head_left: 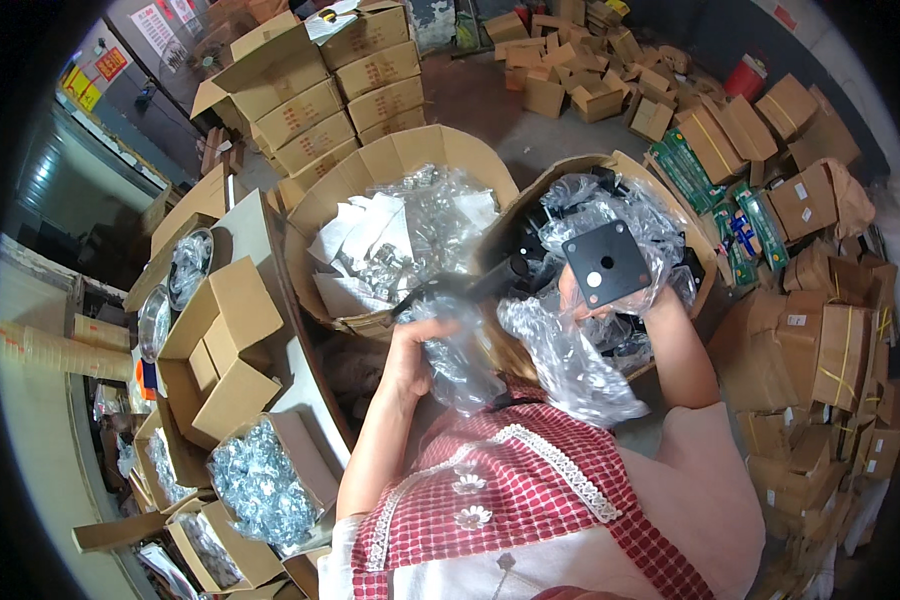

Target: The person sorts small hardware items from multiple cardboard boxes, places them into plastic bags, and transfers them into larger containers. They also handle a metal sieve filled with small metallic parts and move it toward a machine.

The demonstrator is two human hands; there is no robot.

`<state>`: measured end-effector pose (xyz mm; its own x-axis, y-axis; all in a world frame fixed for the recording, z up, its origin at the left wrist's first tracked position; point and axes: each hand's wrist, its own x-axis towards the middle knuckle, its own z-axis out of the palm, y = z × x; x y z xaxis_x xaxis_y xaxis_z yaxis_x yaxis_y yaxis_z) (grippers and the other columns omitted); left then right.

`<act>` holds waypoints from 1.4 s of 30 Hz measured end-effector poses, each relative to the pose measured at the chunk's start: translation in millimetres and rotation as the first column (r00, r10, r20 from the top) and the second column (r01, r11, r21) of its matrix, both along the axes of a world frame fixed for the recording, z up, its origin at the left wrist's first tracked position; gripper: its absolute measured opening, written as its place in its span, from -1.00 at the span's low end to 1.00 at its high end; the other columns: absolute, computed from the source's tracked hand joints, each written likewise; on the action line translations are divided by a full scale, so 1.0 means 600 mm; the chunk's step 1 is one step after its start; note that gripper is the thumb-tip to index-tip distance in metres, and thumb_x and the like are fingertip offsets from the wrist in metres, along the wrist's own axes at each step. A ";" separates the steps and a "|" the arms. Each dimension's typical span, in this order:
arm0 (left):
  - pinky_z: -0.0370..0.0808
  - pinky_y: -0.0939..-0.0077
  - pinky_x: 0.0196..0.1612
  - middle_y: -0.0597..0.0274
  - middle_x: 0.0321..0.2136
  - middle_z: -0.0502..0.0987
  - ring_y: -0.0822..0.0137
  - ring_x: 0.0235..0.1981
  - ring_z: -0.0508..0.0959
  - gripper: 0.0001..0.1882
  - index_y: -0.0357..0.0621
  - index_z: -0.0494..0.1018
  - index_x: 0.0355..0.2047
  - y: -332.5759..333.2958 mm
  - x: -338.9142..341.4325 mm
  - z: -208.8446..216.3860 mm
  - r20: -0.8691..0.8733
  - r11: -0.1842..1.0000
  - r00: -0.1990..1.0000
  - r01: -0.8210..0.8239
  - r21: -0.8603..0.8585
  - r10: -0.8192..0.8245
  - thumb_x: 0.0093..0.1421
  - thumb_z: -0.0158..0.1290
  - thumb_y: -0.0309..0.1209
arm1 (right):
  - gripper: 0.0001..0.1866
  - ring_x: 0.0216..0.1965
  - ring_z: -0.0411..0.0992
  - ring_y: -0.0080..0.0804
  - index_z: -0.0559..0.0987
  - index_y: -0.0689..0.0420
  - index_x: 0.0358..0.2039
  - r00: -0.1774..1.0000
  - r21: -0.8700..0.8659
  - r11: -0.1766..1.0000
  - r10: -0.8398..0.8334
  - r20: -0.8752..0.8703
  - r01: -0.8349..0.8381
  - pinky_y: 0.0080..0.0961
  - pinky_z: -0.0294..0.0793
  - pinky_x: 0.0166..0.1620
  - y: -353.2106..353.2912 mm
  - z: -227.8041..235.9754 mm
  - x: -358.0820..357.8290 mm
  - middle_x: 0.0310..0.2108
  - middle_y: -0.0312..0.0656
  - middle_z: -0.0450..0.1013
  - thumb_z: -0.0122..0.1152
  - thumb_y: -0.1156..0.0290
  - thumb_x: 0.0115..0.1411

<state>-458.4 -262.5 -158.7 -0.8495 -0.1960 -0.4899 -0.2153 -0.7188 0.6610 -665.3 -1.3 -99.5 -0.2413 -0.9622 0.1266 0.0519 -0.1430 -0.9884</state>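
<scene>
A flat, black, square plate with round holes (607,262) is held above the open brown cardboard carton of plastic-wrapped black parts (642,172), over its near part. The plate's broad face is turned up toward the head camera; being about square, it shows no clear long axis, and its far edge climbs toward the carton's right side. The right hand (574,295) grasps it from beneath, fingers showing at its left edge, most of the hand hidden behind it. A crumpled clear plastic bag (568,362) hangs just below that hand, on the carton's near side. Left of the carton's near end, the left hand (420,345) is clenched around a second clear plastic sleeve (462,358). Just beyond it, a blurred black tube (492,281) points its long axis rightward and slightly away, toward the carton; whether the hand grips it, I cannot tell.
</scene>
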 end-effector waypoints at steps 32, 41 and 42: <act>0.51 0.36 -0.07 0.16 -0.13 0.59 0.31 -0.10 0.57 -0.62 -0.27 0.58 -0.17 0.015 0.179 -0.012 -0.291 0.901 0.927 -0.321 -0.291 0.236 -0.07 0.33 -0.56 | -0.42 0.03 0.44 -0.29 0.33 0.24 0.25 0.829 0.249 0.958 0.023 -0.559 0.141 -0.38 0.46 0.09 -0.283 -0.113 0.146 0.12 -0.06 0.39 0.19 0.26 0.29; 0.55 0.42 -0.17 0.15 -0.24 0.62 0.32 -0.26 0.62 -0.55 -0.30 0.52 -0.14 -0.014 0.291 -0.006 -0.456 0.531 0.827 -0.562 -0.634 0.329 -0.04 0.37 -0.42 | -0.67 -0.28 0.38 -0.70 0.58 0.17 -0.15 0.958 0.620 0.775 0.256 -0.132 -0.122 -0.59 0.41 -0.26 -0.403 -0.042 0.266 -0.30 -0.40 0.49 0.23 0.14 0.34; 0.55 0.42 -0.17 0.13 -0.23 0.61 0.30 -0.26 0.62 -0.55 -0.30 0.52 -0.14 -0.020 0.307 -0.004 -0.501 0.436 0.805 -0.594 -0.676 0.318 -0.05 0.37 -0.43 | -0.67 -0.30 0.40 -0.67 0.58 0.17 -0.13 0.976 0.638 0.742 0.199 0.088 -0.208 -0.63 0.41 -0.25 -0.419 -0.043 0.278 -0.33 -0.41 0.48 0.21 0.13 0.35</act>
<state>-274.1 -274.4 -161.1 -0.5685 -0.7683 0.2941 0.2556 0.1749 0.9508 -498.4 -252.4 -125.4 -0.0273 -0.8426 -0.5379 0.0192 0.5375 -0.8430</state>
